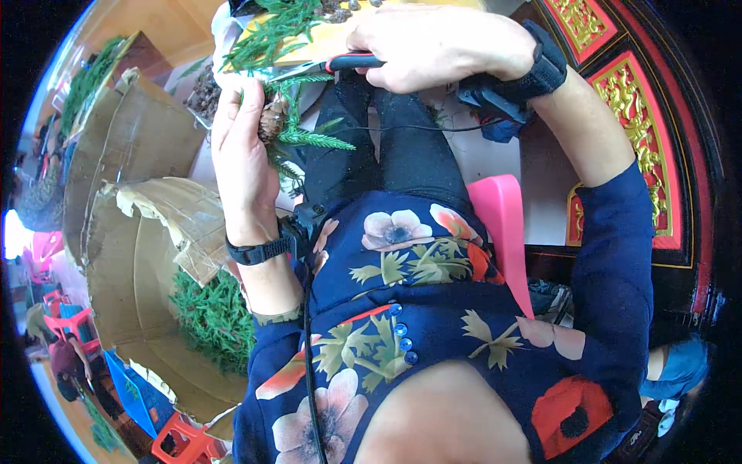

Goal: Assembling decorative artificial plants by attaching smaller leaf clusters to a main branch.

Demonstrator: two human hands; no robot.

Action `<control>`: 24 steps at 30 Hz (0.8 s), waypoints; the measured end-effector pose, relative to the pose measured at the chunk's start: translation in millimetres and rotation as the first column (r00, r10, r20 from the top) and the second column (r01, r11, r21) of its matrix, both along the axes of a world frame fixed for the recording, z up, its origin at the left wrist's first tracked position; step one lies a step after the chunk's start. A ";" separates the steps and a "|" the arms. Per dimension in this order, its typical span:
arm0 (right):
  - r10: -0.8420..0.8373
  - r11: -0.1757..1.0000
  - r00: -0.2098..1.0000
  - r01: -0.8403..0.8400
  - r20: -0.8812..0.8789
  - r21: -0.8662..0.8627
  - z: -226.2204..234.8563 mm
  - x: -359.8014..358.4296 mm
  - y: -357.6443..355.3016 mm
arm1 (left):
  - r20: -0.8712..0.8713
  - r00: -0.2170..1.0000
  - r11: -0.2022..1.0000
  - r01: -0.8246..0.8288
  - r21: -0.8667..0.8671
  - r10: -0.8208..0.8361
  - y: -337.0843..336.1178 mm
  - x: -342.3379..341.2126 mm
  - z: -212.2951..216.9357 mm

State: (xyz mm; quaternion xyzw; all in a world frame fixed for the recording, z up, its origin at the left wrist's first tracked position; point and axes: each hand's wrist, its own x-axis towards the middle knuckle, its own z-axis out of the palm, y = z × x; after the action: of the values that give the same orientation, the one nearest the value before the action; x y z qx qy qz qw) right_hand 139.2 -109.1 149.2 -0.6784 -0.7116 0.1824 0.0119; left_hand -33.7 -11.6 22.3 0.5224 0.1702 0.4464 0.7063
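Near the top centre, my left hand [241, 139] is closed, with thumb and fingers pinched on a green artificial pine sprig [318, 139]. A brown pine cone [273, 120] sits among its needles, right beside my thumb. My right hand [425, 50] is wrapped round a hand tool with red and black handles [354, 61]. The tool's slim metal jaws point left and reach the sprig near my left fingertips; whether they are scissors or pliers I cannot tell. Past my hands, more green sprigs [286, 27] lie on a yellow surface [332, 39].
An open cardboard box [139, 271] stands at my left, with green sprigs [212, 317] inside. Brown cones [205, 97] are piled near my left hand. A pink plastic chair part [502, 224] is by my right hip. Gold carved panels [634, 131] rise at right.
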 end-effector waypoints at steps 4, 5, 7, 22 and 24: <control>0.046 0.999 0.994 -0.044 0.094 -0.028 8.2 -3.5 -2.8 | 0.002 1.000 1.000 -0.007 0.015 0.007 -4.2 2.4 1.1; 0.048 0.999 0.994 -0.046 0.094 -0.029 7.5 -3.8 -2.3 | 0.003 1.000 0.999 -0.018 0.036 0.018 -5.0 3.5 1.0; 0.038 0.999 0.996 -0.039 0.082 0.015 5.1 -4.2 -2.0 | 0.005 1.000 0.998 -0.029 0.059 0.029 -6.2 4.4 1.7; -0.023 0.962 0.983 -0.028 0.182 0.273 -34.9 18.7 4.7 | -0.199 0.970 0.988 0.151 0.032 -0.142 10.3 -4.2 1.6; -0.032 0.954 0.985 -0.020 0.169 0.299 -33.6 14.6 3.9 | -0.215 0.964 0.982 0.176 0.075 -0.156 10.7 -10.9 4.0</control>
State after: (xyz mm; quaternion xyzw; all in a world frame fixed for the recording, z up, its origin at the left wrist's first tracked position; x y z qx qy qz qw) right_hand 153.8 -105.2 115.7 -0.6841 -0.7273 0.0131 0.0537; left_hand -44.6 -0.9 26.3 0.6110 0.1776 0.3361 0.6944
